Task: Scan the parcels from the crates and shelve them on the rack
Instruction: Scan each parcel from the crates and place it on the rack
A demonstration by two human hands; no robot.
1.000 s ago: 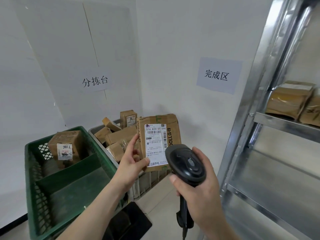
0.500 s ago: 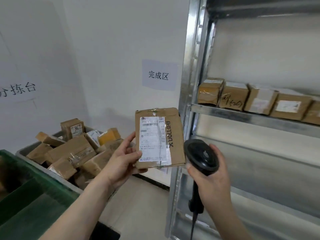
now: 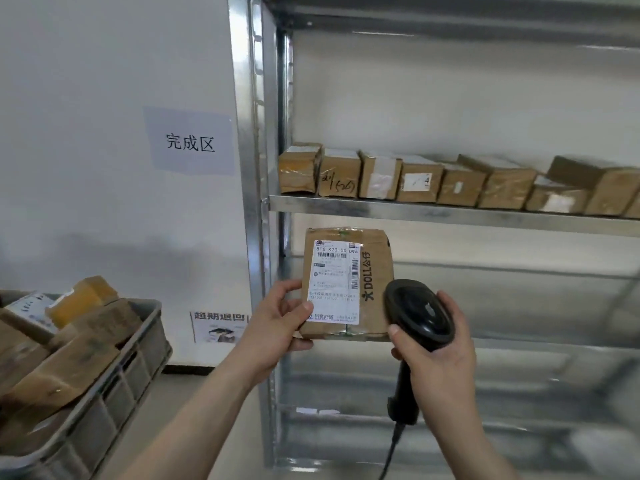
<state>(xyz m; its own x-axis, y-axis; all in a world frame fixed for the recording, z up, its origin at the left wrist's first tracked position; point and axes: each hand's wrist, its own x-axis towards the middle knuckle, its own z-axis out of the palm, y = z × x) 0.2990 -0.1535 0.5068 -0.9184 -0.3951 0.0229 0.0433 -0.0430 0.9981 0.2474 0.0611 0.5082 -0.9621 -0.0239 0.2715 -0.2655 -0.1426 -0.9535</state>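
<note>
My left hand (image 3: 277, 327) grips a flat brown cardboard parcel (image 3: 374, 271) by its lower left corner, white shipping label facing me. It hangs upright in front of the metal rack (image 3: 450, 214), just below the shelf that carries a row of several parcels (image 3: 408, 181). My right hand (image 3: 440, 355) holds a black handheld scanner (image 3: 415, 313) by its handle, its head close beside the parcel's lower right corner. A grey crate (image 3: 114, 403) full of brown parcels sits at the lower left.
A white wall with a paper sign (image 3: 189, 142) stands left of the rack's upright post (image 3: 251, 168). A small poster (image 3: 218, 327) is low on the wall. The rack's lower shelf (image 3: 519, 344) is bare metal behind my hands.
The view has swung right from the crates to the rack. My left hand has carried the parcel across to the front of the rack, and the scanner hand has followed beside it.
</note>
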